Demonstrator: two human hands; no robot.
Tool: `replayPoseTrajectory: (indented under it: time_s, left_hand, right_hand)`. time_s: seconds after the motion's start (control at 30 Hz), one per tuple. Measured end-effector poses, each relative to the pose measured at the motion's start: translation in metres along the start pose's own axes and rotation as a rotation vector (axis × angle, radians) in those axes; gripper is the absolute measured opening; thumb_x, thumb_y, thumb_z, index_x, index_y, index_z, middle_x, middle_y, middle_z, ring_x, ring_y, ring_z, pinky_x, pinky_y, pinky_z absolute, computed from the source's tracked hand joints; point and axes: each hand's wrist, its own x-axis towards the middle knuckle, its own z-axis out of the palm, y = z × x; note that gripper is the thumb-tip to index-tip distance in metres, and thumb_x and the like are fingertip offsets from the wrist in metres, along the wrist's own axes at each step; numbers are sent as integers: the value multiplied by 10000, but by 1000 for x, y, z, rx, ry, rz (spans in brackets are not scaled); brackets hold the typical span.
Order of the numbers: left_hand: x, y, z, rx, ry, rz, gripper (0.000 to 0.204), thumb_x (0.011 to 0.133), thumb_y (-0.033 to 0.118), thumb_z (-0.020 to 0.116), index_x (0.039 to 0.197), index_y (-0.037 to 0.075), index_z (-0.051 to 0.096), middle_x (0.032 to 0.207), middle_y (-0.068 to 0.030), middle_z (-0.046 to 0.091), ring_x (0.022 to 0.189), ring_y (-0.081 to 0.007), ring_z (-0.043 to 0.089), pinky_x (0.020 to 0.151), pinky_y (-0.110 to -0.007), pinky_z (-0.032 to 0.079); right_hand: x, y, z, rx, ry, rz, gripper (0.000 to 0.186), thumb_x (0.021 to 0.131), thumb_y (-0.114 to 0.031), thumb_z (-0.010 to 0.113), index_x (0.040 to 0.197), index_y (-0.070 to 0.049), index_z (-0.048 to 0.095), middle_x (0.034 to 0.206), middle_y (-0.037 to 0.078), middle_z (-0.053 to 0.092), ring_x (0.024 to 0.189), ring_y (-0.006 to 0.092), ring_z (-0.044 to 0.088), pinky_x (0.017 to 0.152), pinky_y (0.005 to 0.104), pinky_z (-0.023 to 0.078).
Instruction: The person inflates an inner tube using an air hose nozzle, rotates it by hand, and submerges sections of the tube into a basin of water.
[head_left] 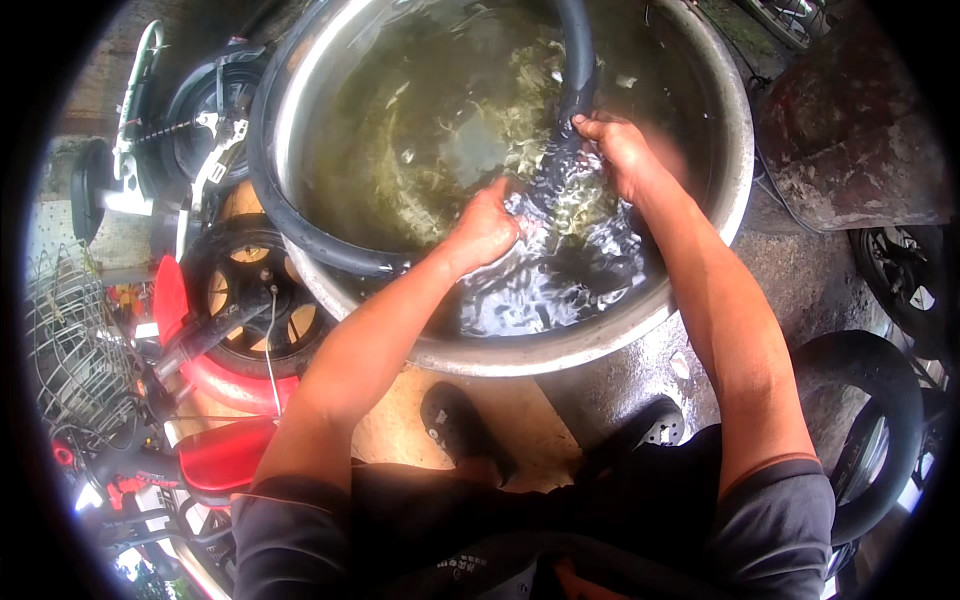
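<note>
A wide metal basin [735,170] holds murky greenish water. A black inner tube [577,55] runs down from the top into the water, and part of a tube loops over the basin's left rim. My right hand [620,150] is closed on the upright stretch, thumb on top, where it enters the water. My left hand [485,230], lower and to the left, is curled at the rippling surface with its fingers partly under water; what it grips there is hidden.
Bike parts lie at the left: a wheel [245,300], red panels [225,450], a wire basket [80,340]. At the right stand a rusty drum [855,130] and a black tyre [890,410]. My feet are on the floor [540,420] below the basin.
</note>
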Motion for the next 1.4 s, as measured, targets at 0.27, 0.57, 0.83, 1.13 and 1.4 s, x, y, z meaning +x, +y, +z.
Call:
replayPoseTrajectory:
  time_s: [0.27,0.57,0.83,1.13,1.4]
  left_hand:
    - [-5,7,3,95,10,-84,598,868,115,747,1365,-59,463,1299,-207,616,1145,-234,603,991,-352,465]
    - [-13,9,3,10,-28,12,583,905,200,719,1379,-60,501,1269,-169,645,1162,-213,584,1026,-356,439]
    - [-16,2,7,29,3,7,506,905,190,720,1319,-51,560,1147,-116,686,1042,-171,599,949,-331,469]
    - [9,12,33,-125,-22,25,680,865,239,762,1420,-49,495,1222,-154,662,1053,-222,623,941,-367,477]
    - [14,-48,-33,-41,68,14,666,947,201,643,1491,-63,364,1434,-154,517,1296,-243,490,1108,-367,342]
  right_hand:
    - [1,0,1,-41,-35,8,215,956,-204,656,1104,-49,634,939,10,613,807,118,535,697,300,484]
    - [-3,3,8,-3,-12,-2,268,952,-245,675,1153,-71,634,998,20,635,862,151,565,786,346,479]
    - [-6,4,8,-41,-24,45,265,956,-263,667,1120,-56,643,1025,32,646,886,163,577,777,343,495]
    - [-32,-22,-19,-245,159,-83,340,956,-303,646,1111,-6,702,925,110,707,801,215,682,757,363,549]
    - [-24,6,66,-570,452,-244,269,821,-234,677,893,16,745,948,229,726,951,388,709,854,444,571]
